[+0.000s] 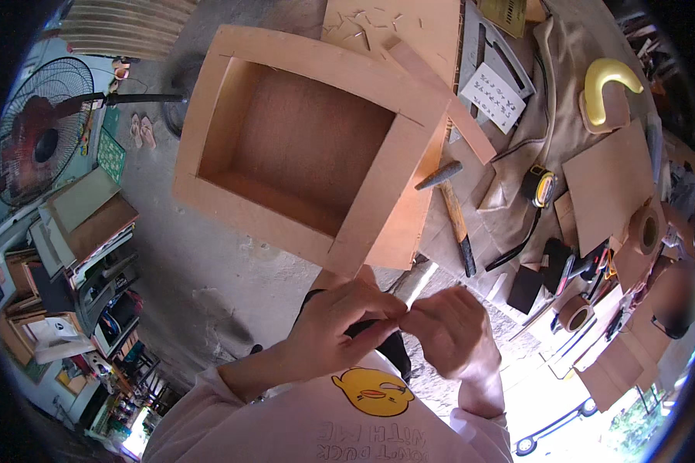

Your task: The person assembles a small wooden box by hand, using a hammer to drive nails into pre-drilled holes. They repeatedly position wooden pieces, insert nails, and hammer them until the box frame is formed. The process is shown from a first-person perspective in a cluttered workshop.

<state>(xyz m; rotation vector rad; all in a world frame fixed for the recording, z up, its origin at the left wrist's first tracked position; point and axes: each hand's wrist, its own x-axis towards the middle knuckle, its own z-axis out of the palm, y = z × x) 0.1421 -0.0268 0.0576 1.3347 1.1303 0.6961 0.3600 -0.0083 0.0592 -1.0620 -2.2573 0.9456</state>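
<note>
My left hand [351,320] and my right hand [449,328] meet in front of my shirt. The fingertips of both are pinched together, almost touching. Anything held between them is too small or hidden to make out. Just beyond my hands, a shallow wooden box with a wide flat rim [262,218] sits tilted, its open side facing up. A hammer [455,220] with a wooden handle and dark grip lies to the right of the box. Several loose nails [361,31] are scattered on a tan board at the far side.
A wooden strip [440,100] lies across the box's far right corner. Farther right are a tape measure [539,185], a white note [496,96], a yellow curved object [606,85], a cardboard sheet [610,185] and a tape roll [575,312]. A fan [42,147] stands at far left.
</note>
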